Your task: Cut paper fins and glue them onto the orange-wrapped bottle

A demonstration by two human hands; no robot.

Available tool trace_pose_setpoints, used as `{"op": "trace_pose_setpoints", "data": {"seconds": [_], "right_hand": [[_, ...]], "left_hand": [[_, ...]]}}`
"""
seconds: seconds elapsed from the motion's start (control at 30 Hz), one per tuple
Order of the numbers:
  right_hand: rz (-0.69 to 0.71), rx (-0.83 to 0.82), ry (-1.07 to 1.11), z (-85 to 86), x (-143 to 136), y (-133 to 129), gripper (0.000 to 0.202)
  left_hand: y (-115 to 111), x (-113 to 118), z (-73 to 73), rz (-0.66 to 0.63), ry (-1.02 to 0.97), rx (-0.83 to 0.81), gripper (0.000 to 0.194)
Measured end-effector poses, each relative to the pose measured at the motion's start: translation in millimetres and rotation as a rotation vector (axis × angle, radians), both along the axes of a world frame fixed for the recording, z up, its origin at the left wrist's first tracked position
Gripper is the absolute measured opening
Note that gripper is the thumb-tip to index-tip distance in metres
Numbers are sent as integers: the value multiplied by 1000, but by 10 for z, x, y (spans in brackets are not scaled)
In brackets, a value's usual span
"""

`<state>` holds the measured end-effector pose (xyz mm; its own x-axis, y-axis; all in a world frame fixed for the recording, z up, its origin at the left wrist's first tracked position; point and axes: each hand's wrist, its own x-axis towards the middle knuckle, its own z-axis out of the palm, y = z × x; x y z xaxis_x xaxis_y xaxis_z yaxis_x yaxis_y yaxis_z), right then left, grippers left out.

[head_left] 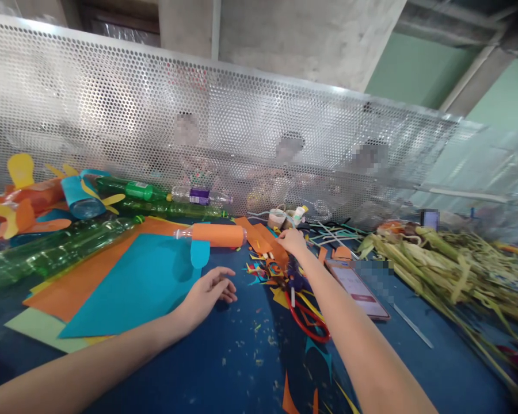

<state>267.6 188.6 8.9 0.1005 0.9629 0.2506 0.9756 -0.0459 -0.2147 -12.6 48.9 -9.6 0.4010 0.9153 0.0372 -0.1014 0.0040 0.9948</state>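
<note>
My left hand [211, 292] hovers over the blue table by the right edge of a blue paper sheet [129, 287], its fingers loosely bent and apart, with nothing in them. Just beyond it lies a plastic bottle wrapped in orange paper [219, 235], a rounded blue paper piece [200, 254] at its underside. Farther right, my right hand [292, 239] reaches down at orange paper strips [265, 238] among the scraps. Its fingers are bent together at the tips; whatever they pinch is too small or hidden to name. Below that wrist lie scissors with red handles [308, 322], partly covered by my forearm.
Green bottles [60, 247] and paper-decorated bottles [84, 195] crowd the left. A phone [360, 290] lies right of my forearm, near dried husks [453, 270]. Small white containers [287, 215] stand at the back, before a perforated metal screen [242, 126] with people behind it.
</note>
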Motion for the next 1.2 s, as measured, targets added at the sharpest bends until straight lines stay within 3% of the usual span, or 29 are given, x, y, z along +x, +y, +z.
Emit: {"op": "trace_pose_setpoints", "data": {"seconds": [0.13,0.3,0.43,0.57,0.63,0.73,0.87,1.03,1.2], "right_hand": [[21,44,143,69,-32,-24,28],[88,174,378,306,5,-191,21],[191,252,597,505,-27,-448,26],[299,194,796,586,-220,-842,29],[361,104,875,563,-365,-1077,29],[402,-197,1159,442,-590,-1422,28],[381,-377,1160,176,-822,-1801,26],[439,-401,1164,-64,-960,-2089,28],[469,-318,1082,-120,-1001,-2144,16]], "left_hand": [[9,11,7,-3,9,-1,27],[6,7,16,-3,9,2,28],[-1,0,9,3,-5,-2,29],[-9,-12,11,14,-40,-19,33],[-23,-23,26,18,-74,-36,36],[-49,-42,51,-9,-156,-49,42],[-59,-62,51,10,-166,-47,44],[-24,-83,15,99,103,87,31],[-5,-81,5,58,128,92,34]]}}
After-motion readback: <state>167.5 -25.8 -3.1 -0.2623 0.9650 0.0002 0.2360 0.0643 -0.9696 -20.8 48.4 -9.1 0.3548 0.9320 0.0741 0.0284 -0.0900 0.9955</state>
